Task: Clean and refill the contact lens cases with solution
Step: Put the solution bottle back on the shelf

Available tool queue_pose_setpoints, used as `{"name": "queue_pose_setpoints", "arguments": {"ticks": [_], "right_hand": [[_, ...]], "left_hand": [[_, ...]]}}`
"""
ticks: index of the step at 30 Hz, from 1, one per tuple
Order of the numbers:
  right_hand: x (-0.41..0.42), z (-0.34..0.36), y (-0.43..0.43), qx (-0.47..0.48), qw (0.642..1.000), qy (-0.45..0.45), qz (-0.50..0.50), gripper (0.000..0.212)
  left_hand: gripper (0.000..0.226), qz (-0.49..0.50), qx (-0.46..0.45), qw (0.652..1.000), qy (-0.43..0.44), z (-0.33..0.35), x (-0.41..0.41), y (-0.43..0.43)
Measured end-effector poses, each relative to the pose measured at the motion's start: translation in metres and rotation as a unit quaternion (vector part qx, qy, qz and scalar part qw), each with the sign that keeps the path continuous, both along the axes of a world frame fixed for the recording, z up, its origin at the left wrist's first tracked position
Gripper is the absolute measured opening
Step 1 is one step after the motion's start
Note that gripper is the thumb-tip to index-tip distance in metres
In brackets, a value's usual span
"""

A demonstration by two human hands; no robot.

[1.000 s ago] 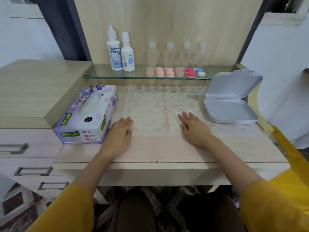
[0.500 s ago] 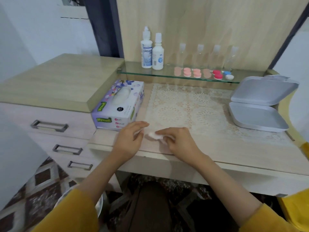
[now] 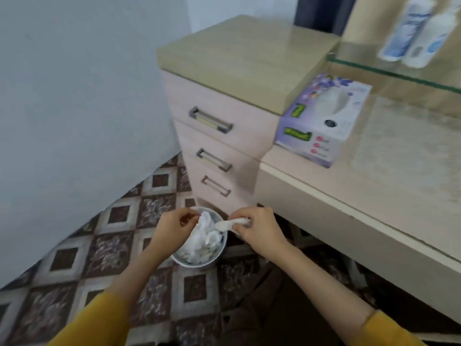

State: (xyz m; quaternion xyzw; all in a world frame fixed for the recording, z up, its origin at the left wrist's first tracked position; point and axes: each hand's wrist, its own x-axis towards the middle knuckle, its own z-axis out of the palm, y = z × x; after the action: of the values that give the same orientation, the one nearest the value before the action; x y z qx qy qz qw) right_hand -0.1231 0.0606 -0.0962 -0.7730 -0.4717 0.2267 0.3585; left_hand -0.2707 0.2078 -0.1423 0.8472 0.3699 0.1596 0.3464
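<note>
light: soft, even | blur: motion-smeared bottles (image 3: 409, 28) | edges: wide-angle bowed

Nothing is reading clearly here: the green labels (image 3: 298, 134) on the purple cardboard tissue box (image 3: 321, 121) and the print on the two white plastic bottles (image 3: 419, 28) are showing only as blur.

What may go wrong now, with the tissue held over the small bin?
The bin is already heaped with paper, so the tissue pinched by the right hand may slide off onto the floor. The left hand is very near that waste; touching it might dirty the fingers.
</note>
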Motion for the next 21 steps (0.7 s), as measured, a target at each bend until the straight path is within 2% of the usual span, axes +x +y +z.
{"name": "queue_pose_setpoints", "arguments": {"ticks": [6, 10, 17, 21], "right_hand": [[0.002, -0.095, 0.068, -0.155, 0.987, 0.021, -0.039, 0.024], [-0.001, -0.138, 0.103, -0.226, 0.972, 0.03, -0.053, 0.018], [-0.015, -0.175, 0.151, -0.247, 0.966, 0.057, -0.047, 0.035], [-0.02, -0.179, 0.161, -0.246, 0.967, 0.063, 0.011, 0.046]], "left_hand": [[0.017, 0.055, -0.09, 0.983, 0.152, -0.067, -0.053, 0.032], [0.023, 0.042, -0.137, 0.963, 0.227, -0.096, -0.071, 0.048], [0.021, 0.055, -0.162, 0.951, 0.256, -0.121, -0.085, 0.063], [0.022, 0.056, -0.161, 0.953, 0.252, -0.125, -0.083, 0.066]]}}
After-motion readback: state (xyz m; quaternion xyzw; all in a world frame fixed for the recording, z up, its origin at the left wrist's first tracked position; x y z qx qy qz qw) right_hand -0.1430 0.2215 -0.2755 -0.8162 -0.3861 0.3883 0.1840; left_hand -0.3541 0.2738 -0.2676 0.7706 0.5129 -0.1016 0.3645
